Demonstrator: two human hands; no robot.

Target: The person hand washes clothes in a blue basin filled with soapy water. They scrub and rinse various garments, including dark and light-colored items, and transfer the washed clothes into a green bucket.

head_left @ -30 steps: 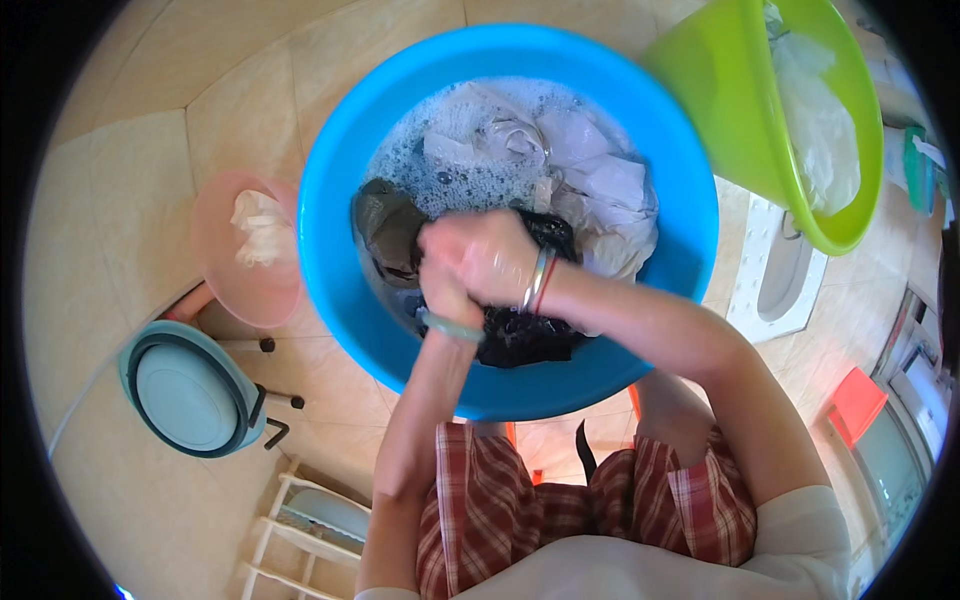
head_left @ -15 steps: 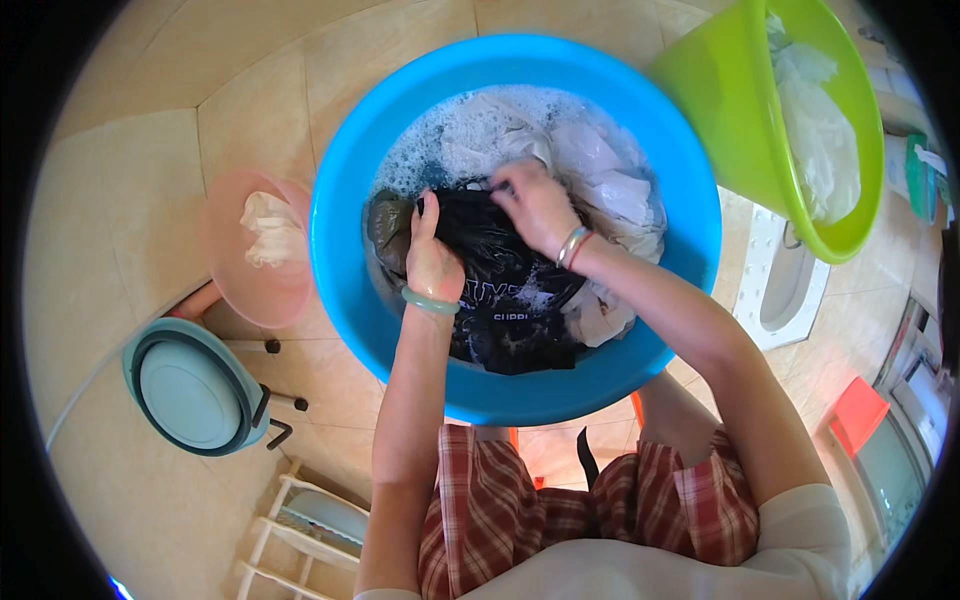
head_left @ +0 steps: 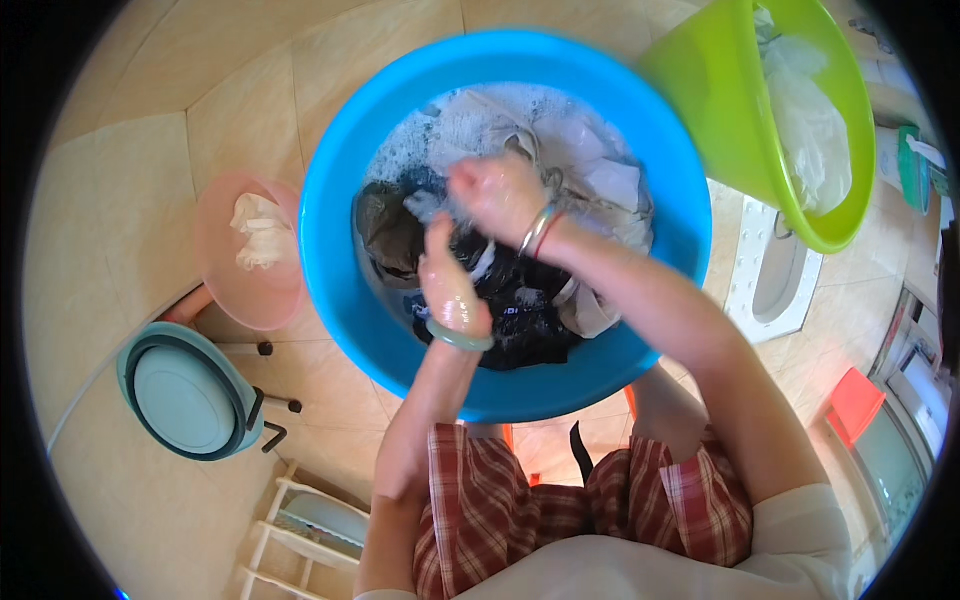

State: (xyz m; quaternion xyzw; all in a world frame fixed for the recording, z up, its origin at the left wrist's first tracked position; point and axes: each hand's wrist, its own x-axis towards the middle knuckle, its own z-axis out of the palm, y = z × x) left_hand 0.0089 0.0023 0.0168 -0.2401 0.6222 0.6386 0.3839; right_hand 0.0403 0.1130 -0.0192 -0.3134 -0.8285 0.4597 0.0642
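Observation:
A large blue basin holds soapy water and soaked clothes. In its middle lies a wet black shirt with pale print and patches of foam. My left hand, with a green bangle at the wrist, grips the shirt's left part, its thumb side up and other fingers mostly hidden. Above it my right hand, wearing a silver bangle and red cord, is closed on the shirt's far part, blurred by motion. Whitish wet garments lie at the right and far side; a dark olive garment sits to the left.
At the far right a tilted lime-green bucket holds a white plastic bag. A squat toilet is below it. A pink basin with a pale cloth and a round teal folding basin stand left. A white rack is nearer me.
My left hand has turned and shifted slightly right and nearer me. The right hand has moved left and closed. The black shirt is more bunched, with more of the olive garment showing.

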